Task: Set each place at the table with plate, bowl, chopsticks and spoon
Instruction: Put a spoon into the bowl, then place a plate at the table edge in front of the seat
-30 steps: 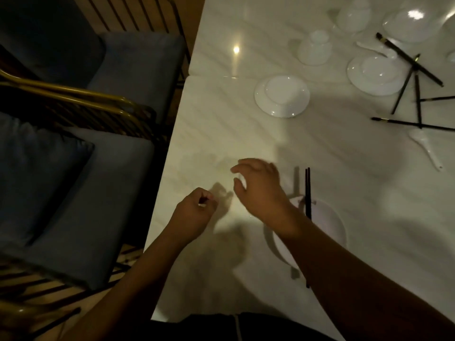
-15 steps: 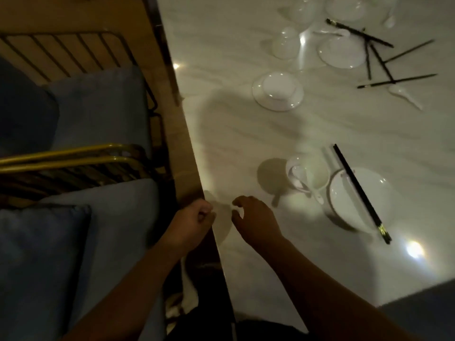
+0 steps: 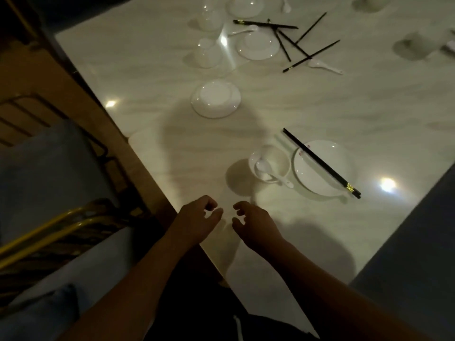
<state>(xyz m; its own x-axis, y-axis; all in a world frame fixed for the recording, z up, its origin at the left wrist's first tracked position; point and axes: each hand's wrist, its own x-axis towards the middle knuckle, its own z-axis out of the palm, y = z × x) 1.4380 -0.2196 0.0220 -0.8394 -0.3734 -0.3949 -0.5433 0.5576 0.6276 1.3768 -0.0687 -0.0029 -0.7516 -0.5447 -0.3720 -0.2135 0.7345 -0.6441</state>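
Left hand [image 3: 197, 219] and right hand [image 3: 254, 223] empty, fingers loosely curled, over tabletop [image 3: 172, 148] edge; nearby bowl [image 3: 269, 163] holding spoon [image 3: 267, 169], chopsticks [image 3: 321, 162] across plate [image 3: 322, 168].

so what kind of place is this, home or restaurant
Probably a restaurant or banquet dining room, though a home is possible. A long pale marble-look table carries many matching white plates, scattered black chopsticks and spoons, and cushioned chairs with gold metal frames stand along its edge.

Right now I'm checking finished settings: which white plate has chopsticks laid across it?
The plate nearest the hands, right of the bowl holding a spoon. A black chopsticks pair lies diagonally across it; the other plates carry none.
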